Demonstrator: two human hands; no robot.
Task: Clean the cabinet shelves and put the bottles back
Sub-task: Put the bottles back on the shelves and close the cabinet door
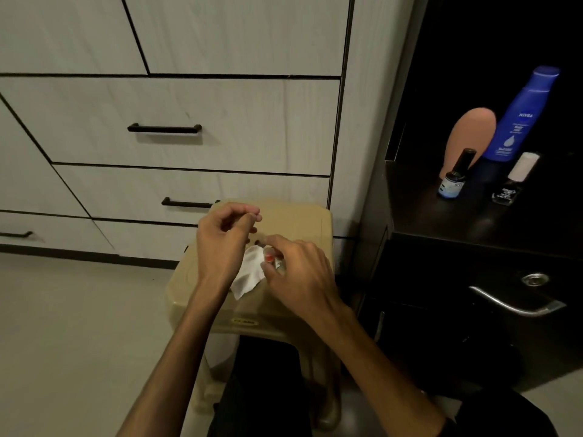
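Four bottles stand on the dark shelf (pixel 473 216) at right: a tall blue bottle (pixel 522 118) at the back, a peach bottle (pixel 471 134) just left of it, a small dark dropper bottle (pixel 456 178) in front of the peach one, and a small white-capped bottle (pixel 514 181) to the right of the dropper, near the shelf's front. All four are upright in this wide-angle view and close together; whether any touch cannot be told.

One beige stool (pixel 293 222) sits in the centre, in front of the pale drawers (pixel 189 121) with dark handles. On its seat lies a white cloth (pixel 247 275), crumpled.

Left hand (pixel 225 244): hovers above the stool's far half, fingers loosely curled, thumb and forefinger near each other; nothing can be seen between them, and whether they pinch anything cannot be told. Its wrist overlaps the cloth's left edge.

Right hand (pixel 299 272): low over the seat beside the cloth, fingers bent around a small item with a red cap (pixel 269 257). Only the cap and a sliver of pale body show; the rest is hidden by the fingers.

One dark cabinet door with a metal lever handle (pixel 517 301) and a round lock sits below the shelf.
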